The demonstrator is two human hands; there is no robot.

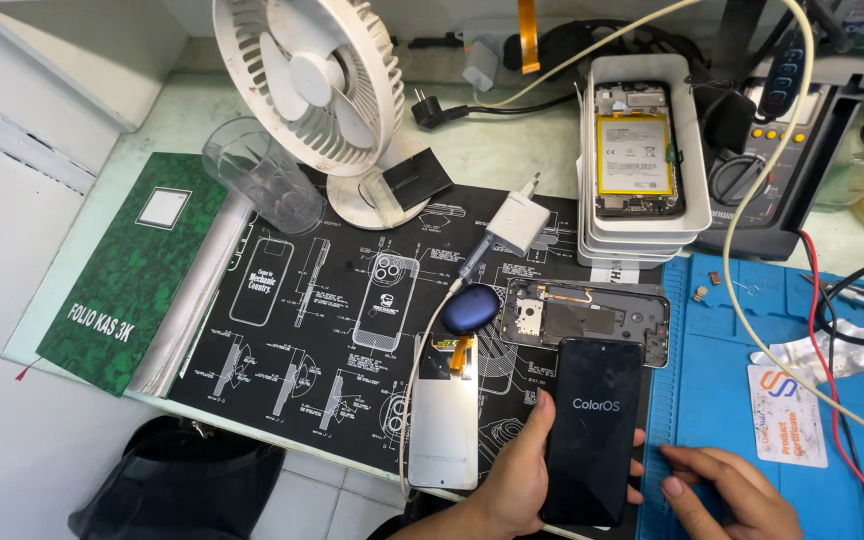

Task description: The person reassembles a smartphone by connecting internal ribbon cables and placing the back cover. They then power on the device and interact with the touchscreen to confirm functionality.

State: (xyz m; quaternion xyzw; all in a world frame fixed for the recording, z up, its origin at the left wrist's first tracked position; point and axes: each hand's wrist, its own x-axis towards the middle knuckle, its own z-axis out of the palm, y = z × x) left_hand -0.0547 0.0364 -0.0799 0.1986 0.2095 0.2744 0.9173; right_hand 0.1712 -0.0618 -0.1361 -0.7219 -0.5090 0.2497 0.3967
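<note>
The fingers (530, 432) of the left hand (512, 480) are curled around the left edge of a black phone (592, 430), and the thumb reaches up along that side, so this hand grips the phone and holds it upright over the black work mat (292, 330). The screen of the phone is lit and shows a small white logo. The right hand (727, 495) lies just right of the phone, on the blue mat (752, 330). Its fingers are loosely bent and point towards the lower right edge of the phone; I cannot tell if they touch it, and they hold nothing.

Just above the phone lies an opened phone frame (592, 318) with bare inner parts. Left of the phone lies a white panel (443, 420) with an orange ribbon cable at its top, and a small dark blue case (470, 306) is above that panel. Further above the phone, a stack of white trays (692, 150) holds another opened phone with a yellow battery (634, 152). A white fan (312, 80), a clear glass (257, 178) and a green book (132, 265) stand far left of the phone.
</note>
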